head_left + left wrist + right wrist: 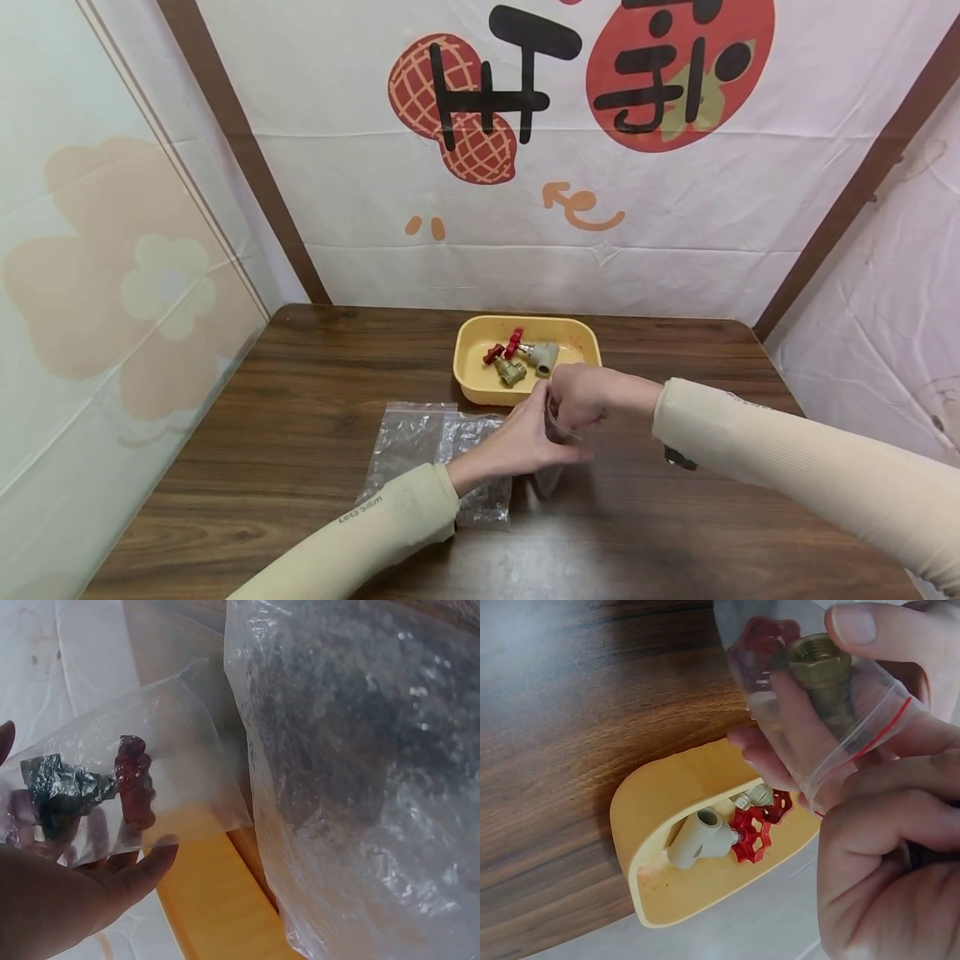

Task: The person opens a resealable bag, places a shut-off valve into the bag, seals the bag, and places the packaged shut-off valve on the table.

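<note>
My left hand (525, 437) holds a clear zip bag (184, 742) with a valve inside. Through the plastic show the brass body (821, 671) and red handwheel (135, 784); the left thumb (855, 626) lies against the valve. At the bag's red-striped mouth my right hand (892, 847) grips with curled fingers, some of them hidden. Both hands are just in front of a yellow tray (468, 387). Inside it lie a brass valve (512, 372) and a grey valve (542, 357), each with a red handwheel.
Flat clear zip bags (412, 433) lie on the brown wooden table (300, 417), left of the hands and partly under the left forearm. A printed white cloth (360, 250) hangs behind the table; other cloth panels stand at both sides.
</note>
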Tool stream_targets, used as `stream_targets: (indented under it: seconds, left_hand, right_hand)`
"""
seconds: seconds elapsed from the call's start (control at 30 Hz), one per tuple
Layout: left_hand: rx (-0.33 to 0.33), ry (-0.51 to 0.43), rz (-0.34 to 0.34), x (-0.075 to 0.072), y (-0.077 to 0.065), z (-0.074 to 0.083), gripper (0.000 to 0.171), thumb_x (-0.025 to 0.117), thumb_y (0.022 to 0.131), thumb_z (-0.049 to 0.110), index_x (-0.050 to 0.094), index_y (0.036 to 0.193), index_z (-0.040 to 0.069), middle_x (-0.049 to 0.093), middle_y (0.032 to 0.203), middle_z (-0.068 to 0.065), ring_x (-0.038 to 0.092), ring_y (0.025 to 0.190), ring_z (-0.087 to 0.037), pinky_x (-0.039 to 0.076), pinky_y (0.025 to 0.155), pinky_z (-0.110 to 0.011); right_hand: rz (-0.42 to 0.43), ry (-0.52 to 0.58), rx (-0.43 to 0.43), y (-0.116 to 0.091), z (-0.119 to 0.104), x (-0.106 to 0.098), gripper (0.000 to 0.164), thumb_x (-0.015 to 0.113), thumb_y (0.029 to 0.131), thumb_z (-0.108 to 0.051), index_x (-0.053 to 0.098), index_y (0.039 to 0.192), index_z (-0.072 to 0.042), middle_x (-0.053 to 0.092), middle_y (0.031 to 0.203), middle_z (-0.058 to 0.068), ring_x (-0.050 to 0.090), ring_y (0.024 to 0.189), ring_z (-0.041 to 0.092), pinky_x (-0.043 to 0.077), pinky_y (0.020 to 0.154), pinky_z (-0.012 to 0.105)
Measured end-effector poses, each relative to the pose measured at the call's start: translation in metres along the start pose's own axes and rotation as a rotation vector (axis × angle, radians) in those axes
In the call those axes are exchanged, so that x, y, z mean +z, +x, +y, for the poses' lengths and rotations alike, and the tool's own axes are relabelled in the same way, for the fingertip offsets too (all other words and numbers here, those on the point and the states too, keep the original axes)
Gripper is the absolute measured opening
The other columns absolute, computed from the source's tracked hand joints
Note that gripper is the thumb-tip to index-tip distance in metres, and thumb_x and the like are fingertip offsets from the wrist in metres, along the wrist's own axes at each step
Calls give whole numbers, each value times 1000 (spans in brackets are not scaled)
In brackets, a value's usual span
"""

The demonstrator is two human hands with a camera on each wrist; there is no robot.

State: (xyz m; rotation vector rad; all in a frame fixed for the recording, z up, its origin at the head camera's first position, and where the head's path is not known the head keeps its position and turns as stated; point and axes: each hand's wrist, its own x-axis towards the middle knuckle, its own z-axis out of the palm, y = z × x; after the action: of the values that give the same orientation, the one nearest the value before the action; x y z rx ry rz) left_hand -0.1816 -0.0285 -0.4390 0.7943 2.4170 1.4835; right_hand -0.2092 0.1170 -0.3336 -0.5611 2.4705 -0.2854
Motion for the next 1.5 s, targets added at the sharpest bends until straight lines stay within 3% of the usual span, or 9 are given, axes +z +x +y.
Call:
stream_targets:
  seconds: [0.2,0.5,1.1,1.5]
  left_hand:
    - [11,-16,-42,2,3,-2,104,93,77,35,31,158,14,57,140,0,58,123,-11,44,109,-34]
    - [-44,-73,-36,6,5,-3,93,86,77,18,30,150,5,57,131,-6,59,117,-15,46,105,-33]
    - [-32,-112,-38,4,1,-14,84,84,84,16,29,147,7,57,132,-6,59,120,-17,44,109,-35]
    - [-22,-106,-28,4,1,-20,80,83,87,19,29,144,6,56,134,-9,59,122,-19,44,110,-35]
  right_hand:
    - [17,-13,4,0,-2,3,34,66,79,4,54,52,-13,43,43,-6,41,39,6,32,41,20]
    - [11,-9,48,7,-1,8,35,56,78,5,52,49,-13,42,43,-5,40,39,9,32,40,22]
    - [3,29,55,18,-4,15,29,59,80,3,50,56,-13,42,45,-4,40,42,10,31,43,23]
    - [68,43,45,23,-6,22,25,58,74,5,52,57,-12,45,47,-3,42,42,10,33,42,23]
